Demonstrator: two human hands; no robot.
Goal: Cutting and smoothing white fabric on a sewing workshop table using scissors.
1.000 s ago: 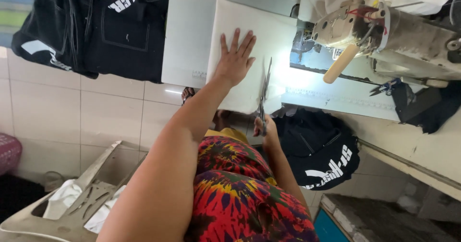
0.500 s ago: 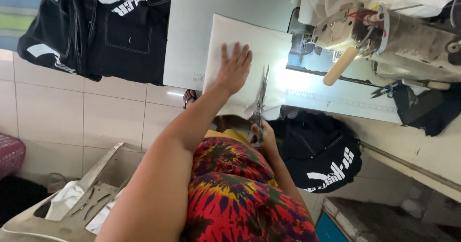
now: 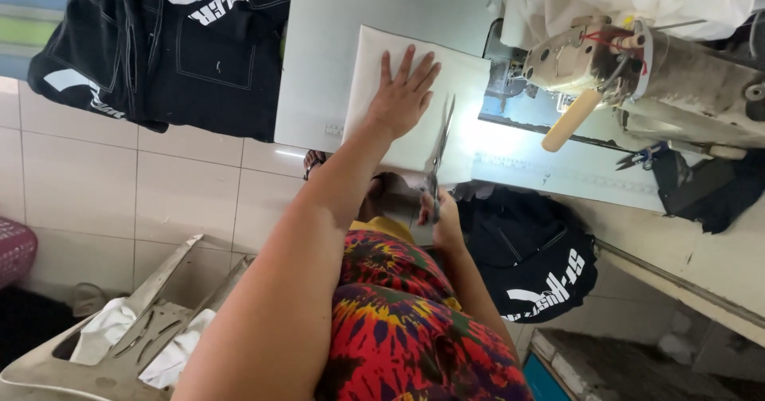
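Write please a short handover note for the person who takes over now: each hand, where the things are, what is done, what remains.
Left hand: flat, fingers spread, pressing the white rectangular fabric sheet on the pale sewing table.
Right hand: gripping the long steel scissors, blades pointing into the sheet's near edge.
Grey sewing machine beside the sheet; black printed garment hangs below the table.
Done: the cut looks begun at the edge.
Left: most of the sheet seems uncut.

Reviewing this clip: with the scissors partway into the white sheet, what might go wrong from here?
The left hand lies flat on the white fabric sheet, close to the scissors, so its fingers may be nicked. The right hand cuts at the table edge, where the overhanging sheet may sag and skew the cut. The sewing machine stands near the blade tips.
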